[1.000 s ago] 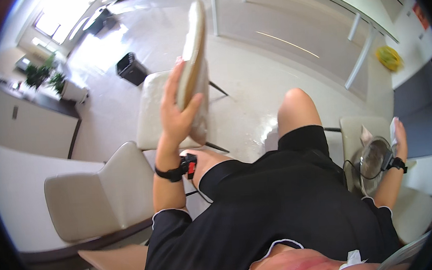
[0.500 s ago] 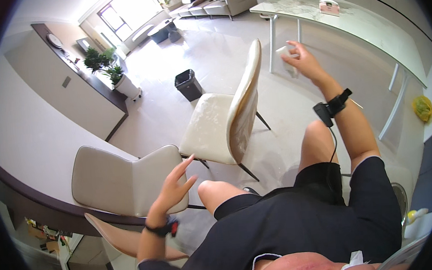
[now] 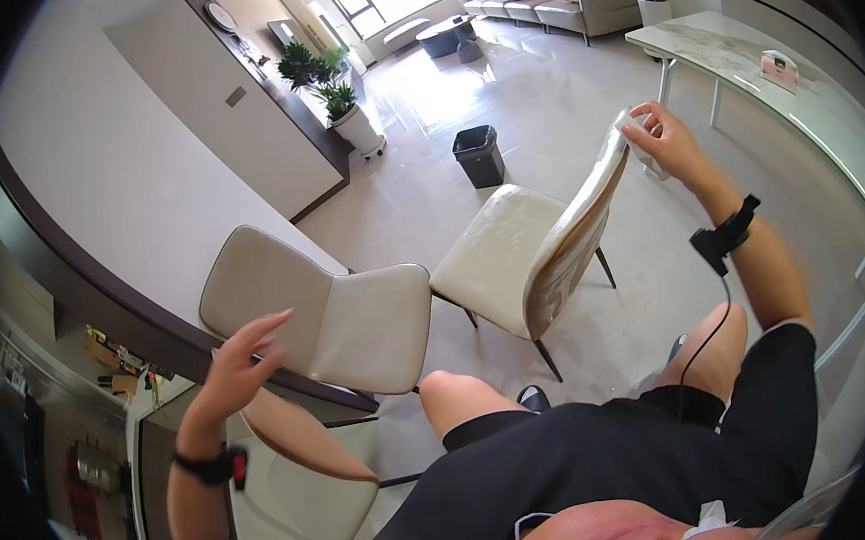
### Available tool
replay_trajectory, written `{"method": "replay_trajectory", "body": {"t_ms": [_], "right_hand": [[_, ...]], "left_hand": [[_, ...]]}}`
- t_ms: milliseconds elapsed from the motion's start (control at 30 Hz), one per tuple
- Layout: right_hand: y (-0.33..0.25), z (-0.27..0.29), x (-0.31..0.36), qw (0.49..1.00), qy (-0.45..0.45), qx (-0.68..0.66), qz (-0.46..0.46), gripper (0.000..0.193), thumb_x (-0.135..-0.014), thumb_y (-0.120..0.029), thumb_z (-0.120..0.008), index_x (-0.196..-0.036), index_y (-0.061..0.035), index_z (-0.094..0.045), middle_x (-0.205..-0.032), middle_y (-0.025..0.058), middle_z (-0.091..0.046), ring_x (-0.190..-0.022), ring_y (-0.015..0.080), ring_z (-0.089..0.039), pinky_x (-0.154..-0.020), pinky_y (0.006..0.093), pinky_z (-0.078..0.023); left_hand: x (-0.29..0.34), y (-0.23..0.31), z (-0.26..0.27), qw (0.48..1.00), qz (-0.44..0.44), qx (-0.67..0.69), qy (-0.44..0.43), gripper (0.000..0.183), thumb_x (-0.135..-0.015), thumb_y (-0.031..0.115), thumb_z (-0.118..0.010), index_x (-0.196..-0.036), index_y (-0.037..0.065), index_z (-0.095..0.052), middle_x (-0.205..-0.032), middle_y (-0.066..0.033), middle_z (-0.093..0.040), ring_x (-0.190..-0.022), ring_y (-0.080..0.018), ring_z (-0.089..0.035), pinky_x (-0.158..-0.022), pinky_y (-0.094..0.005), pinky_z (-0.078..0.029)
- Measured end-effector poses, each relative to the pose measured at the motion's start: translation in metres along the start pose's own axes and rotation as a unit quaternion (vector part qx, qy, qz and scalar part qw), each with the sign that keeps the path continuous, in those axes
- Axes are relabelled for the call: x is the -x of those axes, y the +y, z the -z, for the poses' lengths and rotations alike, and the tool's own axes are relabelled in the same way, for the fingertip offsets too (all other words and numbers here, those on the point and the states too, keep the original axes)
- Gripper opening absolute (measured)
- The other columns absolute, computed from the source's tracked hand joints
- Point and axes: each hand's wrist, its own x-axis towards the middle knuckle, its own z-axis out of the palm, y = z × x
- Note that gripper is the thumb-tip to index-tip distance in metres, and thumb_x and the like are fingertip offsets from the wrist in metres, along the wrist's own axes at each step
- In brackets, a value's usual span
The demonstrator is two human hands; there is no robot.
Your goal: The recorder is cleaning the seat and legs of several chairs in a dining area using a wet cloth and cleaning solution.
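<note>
My right hand (image 3: 672,143) is at the top of the cream chair (image 3: 511,249) in the middle, pinching a thin white tissue (image 3: 658,162) beside the upper edge of its backrest. Whether the tissue touches the backrest I cannot tell. Whitish smears show on this chair's seat and back. My left hand (image 3: 243,363) hangs in the air with fingers apart and nothing in it. Below and behind it stand a greyish-beige chair (image 3: 371,319) and another light chair (image 3: 302,480). Black bands sit on both wrists, and a cable runs down from the right one.
A black trash bin (image 3: 480,158) stands on the floor beyond the middle chair. At right is a white marble-look table (image 3: 728,49) bearing a pink tissue box (image 3: 779,70). Left are a dark-edged partition (image 3: 91,269) and a potted plant (image 3: 352,125). A sofa (image 3: 574,4) lies far back.
The view has swung left, so the room sits further right. My right hand has come to the top of the middle chair's backrest with the tissue. My left hand has moved left and remains free.
</note>
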Motion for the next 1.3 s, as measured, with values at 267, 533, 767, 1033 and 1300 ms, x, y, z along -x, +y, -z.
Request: {"method": "replay_trajectory", "body": {"t_ms": [267,533,767,1033,1300], "right_hand": [[0.068,-0.06,0.007,0.951,0.258,-0.086,0.144,0.035,-0.091,-0.033,-0.075,-0.118,-0.0115,-0.07,-0.111,0.0057,-0.062,-0.098,0.0211,-0.06,-0.085,0.032,-0.048],[0.102,-0.081,-0.013,0.896,0.322,-0.305,0.0,0.049,-0.096,-0.04,-0.069,-0.13,-0.0062,-0.065,-0.12,0.0103,-0.056,-0.11,0.0236,-0.058,-0.095,0.0339,-0.047],[0.055,-0.111,0.044,0.898,0.371,-0.226,0.072,0.035,-0.1,-0.026,-0.063,-0.129,-0.0051,-0.064,-0.114,0.0089,-0.052,-0.104,0.0219,-0.055,-0.091,0.032,-0.046],[0.135,-0.079,-0.06,0.882,0.38,-0.278,-0.014,0.04,-0.1,-0.036,-0.061,-0.123,-0.004,-0.069,-0.1,0.0101,-0.056,-0.09,0.0228,-0.056,-0.083,0.0314,-0.046],[0.087,-0.119,0.035,0.889,0.37,-0.249,0.103,0.029,-0.096,-0.01,-0.062,-0.124,-0.0021,-0.062,-0.111,0.0147,-0.054,-0.106,0.0292,-0.056,-0.093,0.0371,-0.046]], "left_hand": [[-0.193,0.107,-0.205,0.961,-0.274,0.048,0.005,0.068,-0.095,0.016,-0.067,-0.156,0.01,-0.036,-0.155,-0.0115,-0.044,-0.141,-0.0244,-0.044,-0.115,-0.0414,-0.039],[-0.263,0.174,-0.265,0.952,-0.222,0.174,-0.118,0.071,-0.097,0.028,-0.064,-0.157,0.005,-0.032,-0.157,-0.0158,-0.04,-0.144,-0.0257,-0.04,-0.117,-0.0383,-0.032],[-0.248,0.182,-0.264,0.958,-0.212,0.155,-0.119,0.062,-0.099,0.019,-0.058,-0.155,0.004,-0.036,-0.141,-0.0166,-0.056,-0.127,-0.0231,-0.054,-0.107,-0.0317,-0.039],[-0.244,0.196,-0.291,0.966,-0.255,0.0,0.04,0.049,-0.099,0.015,-0.058,-0.145,0.002,-0.048,-0.131,-0.0206,-0.064,-0.118,-0.0298,-0.064,-0.101,-0.0352,-0.046],[-0.247,0.185,-0.293,0.968,-0.24,0.025,0.074,0.049,-0.099,0.015,-0.059,-0.145,0.002,-0.05,-0.129,-0.02,-0.066,-0.119,-0.0234,-0.063,-0.102,-0.0333,-0.046]]}}
